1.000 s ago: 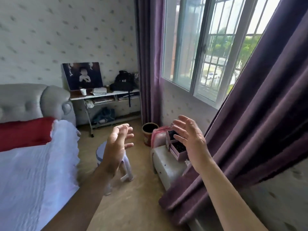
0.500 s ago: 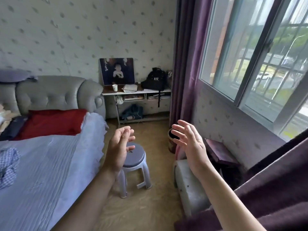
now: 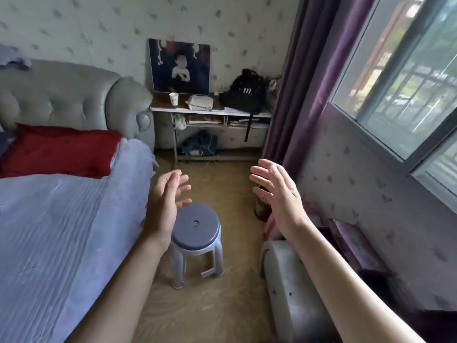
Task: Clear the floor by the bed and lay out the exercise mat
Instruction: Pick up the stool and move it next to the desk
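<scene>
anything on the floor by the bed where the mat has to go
Yes: the purple stool stands on the floor between the bed and a grey box. Nothing visible lies between it and the open left hand or right hand.

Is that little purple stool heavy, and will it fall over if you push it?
Probably light: the stool looks like thin moulded plastic. It should stay stiff. A push at the seat might tip it, since its legs stand close together.

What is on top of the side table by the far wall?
A white cup, a white quilted pouch, a black backpack and a picture leaning on the wall. The backpack hides the tabletop behind it.
</scene>
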A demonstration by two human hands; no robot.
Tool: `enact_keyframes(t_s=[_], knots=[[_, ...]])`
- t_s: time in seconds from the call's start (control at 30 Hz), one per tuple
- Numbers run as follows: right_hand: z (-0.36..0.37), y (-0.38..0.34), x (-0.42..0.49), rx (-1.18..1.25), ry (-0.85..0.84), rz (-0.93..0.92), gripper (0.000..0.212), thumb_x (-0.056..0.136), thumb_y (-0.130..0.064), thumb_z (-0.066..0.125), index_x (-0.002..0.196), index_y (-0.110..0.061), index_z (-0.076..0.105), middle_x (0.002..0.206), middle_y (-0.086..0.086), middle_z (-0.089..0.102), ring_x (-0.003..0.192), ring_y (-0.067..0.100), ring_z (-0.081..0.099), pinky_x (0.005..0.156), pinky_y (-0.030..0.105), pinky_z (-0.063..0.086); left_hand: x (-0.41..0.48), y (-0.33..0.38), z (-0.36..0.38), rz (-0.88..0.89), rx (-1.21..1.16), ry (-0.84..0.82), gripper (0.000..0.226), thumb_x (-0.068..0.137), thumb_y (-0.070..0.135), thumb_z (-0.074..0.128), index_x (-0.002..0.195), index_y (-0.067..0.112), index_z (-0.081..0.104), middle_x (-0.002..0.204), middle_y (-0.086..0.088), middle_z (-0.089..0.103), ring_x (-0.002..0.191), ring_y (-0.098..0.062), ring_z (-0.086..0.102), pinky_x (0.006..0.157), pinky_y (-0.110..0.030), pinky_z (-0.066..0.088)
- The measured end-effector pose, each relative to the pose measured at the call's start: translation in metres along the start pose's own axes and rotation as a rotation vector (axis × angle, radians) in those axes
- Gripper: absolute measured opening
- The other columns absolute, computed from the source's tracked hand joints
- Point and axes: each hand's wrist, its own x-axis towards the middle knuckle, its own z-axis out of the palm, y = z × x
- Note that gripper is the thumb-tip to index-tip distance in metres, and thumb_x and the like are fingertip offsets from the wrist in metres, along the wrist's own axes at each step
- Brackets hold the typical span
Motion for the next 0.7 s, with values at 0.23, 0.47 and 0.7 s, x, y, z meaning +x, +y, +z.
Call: enact_keyframes(t_s=[0.23, 0.47, 0.7], knots=[[0.038, 0.066, 0.125, -0.010, -0.128, 0.093, 0.043, 0.092, -0.051, 0.043, 0.125, -0.030, 0.062, 0.128, 0.000, 0.068, 0.116, 0.013, 0.066, 0.089, 0.026, 0.048, 0.101, -0.039, -0.011, -0.055, 0.104, 0.118, 0.032, 0.104, 0.034, 0.042, 0.123, 0.013, 0.056, 0.126, -0.010, 0.064, 0.113, -0.023, 0.064, 0.090, -0.045, 0.055], [0.045, 0.135, 0.272, 0.005, -0.161, 0.180, 0.048, 0.096, -0.050, 0.041, 0.133, -0.024, 0.058, 0.129, -0.002, 0.067, 0.119, 0.011, 0.065, 0.096, 0.030, 0.051, 0.230, -0.087, 0.020, -0.133, 0.179, 0.208, 0.034, 0.105, 0.033, 0.040, 0.130, 0.015, 0.053, 0.130, -0.006, 0.061, 0.115, -0.018, 0.063, 0.088, -0.036, 0.054], [0.047, 0.200, 0.357, -0.079, -0.157, 0.273, 0.045, 0.096, -0.050, 0.042, 0.131, -0.027, 0.059, 0.127, -0.004, 0.068, 0.119, 0.009, 0.065, 0.099, 0.033, 0.050, 0.301, -0.151, 0.038, -0.248, 0.176, 0.247, 0.051, 0.095, 0.047, 0.043, 0.132, 0.013, 0.052, 0.130, -0.003, 0.062, 0.114, -0.012, 0.063, 0.089, -0.036, 0.055]])
